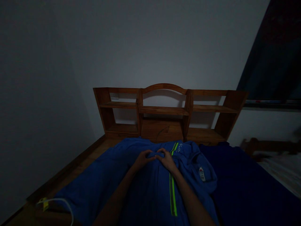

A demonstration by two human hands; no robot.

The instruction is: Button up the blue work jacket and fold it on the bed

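A blue work jacket [150, 185] lies spread over the bed in front of me. It carries a yellow-green and grey reflective stripe [172, 191], pale lettering [179, 147] and a small white badge [202, 174]. Near the jacket's far part, my left hand [143, 158] is closed with fingers and thumb around a raised fold of the cloth. My right hand [167, 160] pinches the same fold from the other side, close to the stripe. Between the hands the gathered cloth [156, 154] shows as a short roll; the dim light hides its details.
Behind the jacket stands a wooden headboard with shelves [164, 110] against a pale wall [150, 47]. Dark blue bedding [242, 175] covers the right side. A white cable [63, 200] with a yellow tag [44, 204] curves at the lower left. A dark window [275, 62] is upper right.
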